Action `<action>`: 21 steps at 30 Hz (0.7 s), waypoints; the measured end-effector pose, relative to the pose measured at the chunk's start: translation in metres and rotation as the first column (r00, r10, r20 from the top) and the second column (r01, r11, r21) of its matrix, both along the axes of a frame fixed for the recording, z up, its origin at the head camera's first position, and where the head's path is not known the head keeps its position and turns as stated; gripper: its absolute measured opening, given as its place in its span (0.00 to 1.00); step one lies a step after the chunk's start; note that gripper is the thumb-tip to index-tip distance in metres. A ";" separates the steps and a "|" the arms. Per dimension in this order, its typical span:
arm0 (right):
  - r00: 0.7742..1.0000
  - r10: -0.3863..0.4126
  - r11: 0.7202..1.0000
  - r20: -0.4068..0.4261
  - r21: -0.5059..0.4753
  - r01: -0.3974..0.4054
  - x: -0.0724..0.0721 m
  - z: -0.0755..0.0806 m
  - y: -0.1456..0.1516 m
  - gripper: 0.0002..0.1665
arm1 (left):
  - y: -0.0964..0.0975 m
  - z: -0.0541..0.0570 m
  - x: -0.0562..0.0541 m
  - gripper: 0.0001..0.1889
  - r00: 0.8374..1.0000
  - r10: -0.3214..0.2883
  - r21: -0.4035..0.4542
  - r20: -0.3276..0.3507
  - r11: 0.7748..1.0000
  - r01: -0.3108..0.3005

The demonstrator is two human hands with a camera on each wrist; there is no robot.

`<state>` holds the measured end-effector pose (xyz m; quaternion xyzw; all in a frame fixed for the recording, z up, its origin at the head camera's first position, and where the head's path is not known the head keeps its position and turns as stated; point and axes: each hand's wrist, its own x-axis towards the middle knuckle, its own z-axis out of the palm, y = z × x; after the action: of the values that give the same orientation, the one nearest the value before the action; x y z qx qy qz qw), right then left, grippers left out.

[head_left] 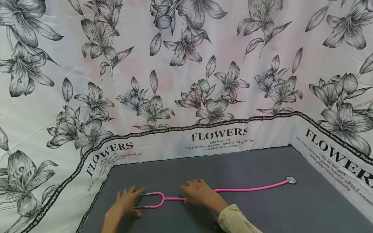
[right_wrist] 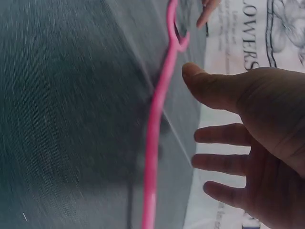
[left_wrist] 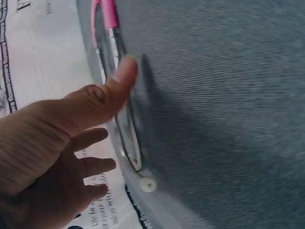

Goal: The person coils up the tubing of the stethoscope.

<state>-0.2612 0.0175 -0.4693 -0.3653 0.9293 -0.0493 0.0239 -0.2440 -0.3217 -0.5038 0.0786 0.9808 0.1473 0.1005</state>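
Note:
A pink stethoscope lies stretched across the grey tabletop, its round metal chest piece at the far right. Its metal ear tubes point left, beneath my left hand. That hand is open over them with fingers spread; in the left wrist view the thumb overlaps the metal tubes, and a white eartip shows below. Over the middle of the pink tubing hovers my right hand, its fingers extended and apart. The right hand hides a stretch of tubing in the head view.
White cloth printed with lilies and lettering hangs behind the grey tabletop and along both sides. A small dark object shows at the front edge of the head view, beside the right sleeve.

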 end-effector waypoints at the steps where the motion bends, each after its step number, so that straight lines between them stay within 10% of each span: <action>1: 1.000 -0.003 1.000 0.012 0.011 0.003 0.000 -0.002 -0.002 0.35 | 0.005 0.002 0.001 0.53 1.000 0.016 -0.003 0.008 1.000 -0.016; 8: 0.998 -0.022 1.000 0.066 0.001 0.022 0.005 -0.022 -0.008 0.24 | 0.020 -0.004 -0.001 0.31 0.998 0.002 -0.042 -0.063 0.999 -0.005; 15: 0.998 -0.035 0.999 0.045 -0.024 0.037 0.013 -0.033 -0.007 0.28 | -0.010 -0.055 -0.015 0.27 0.998 -0.064 -0.087 -0.024 0.994 0.061; 21: 0.997 -0.048 0.991 0.066 -0.119 0.055 0.007 -0.027 -0.005 0.29 | 0.020 -0.004 0.016 0.24 0.994 0.033 -0.027 -0.103 0.999 -0.036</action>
<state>-0.2544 0.0122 -0.4965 -0.3402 0.9325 -0.1174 0.0296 -0.2281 -0.3016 -0.5074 0.0675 0.9879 0.1306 0.0486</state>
